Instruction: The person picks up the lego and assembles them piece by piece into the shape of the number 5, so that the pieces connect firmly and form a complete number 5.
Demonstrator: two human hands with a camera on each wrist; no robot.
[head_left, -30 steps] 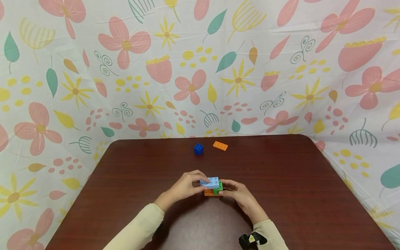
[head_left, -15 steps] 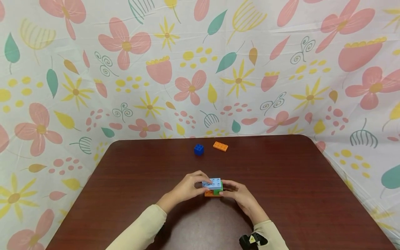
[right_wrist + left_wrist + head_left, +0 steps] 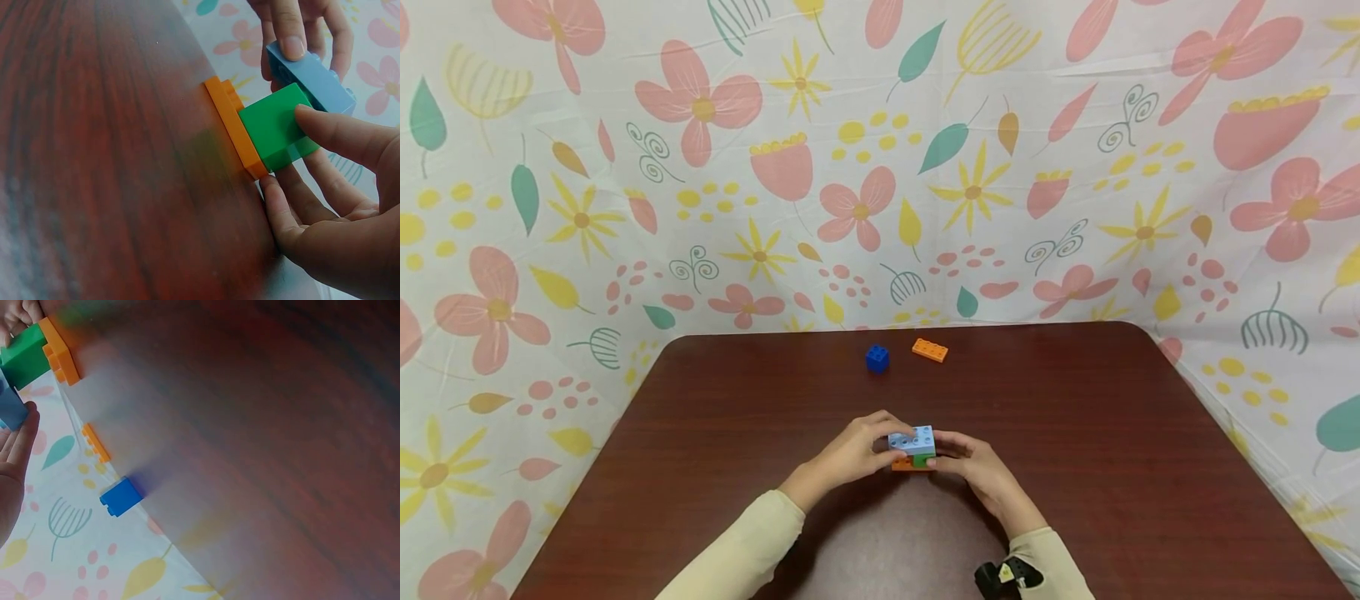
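Note:
A light blue toy brick is pinched between the thumb and fingers of my left hand. It sits over a green brick, slightly tilted in the right wrist view; whether the studs are engaged I cannot tell. The green brick stands on one end of a flat orange plate, which lies on the table. My right hand grips the green brick from the right, thumb on the near side. In the left wrist view the light blue brick partly leaves the frame.
A blue square brick and a second flat orange plate lie near the far edge of the brown table. Behind the table hangs a flower-patterned cloth.
My left hand has moved a little to the right with the light blue brick, which now covers most of the green brick's top from above. My right hand stays in place.

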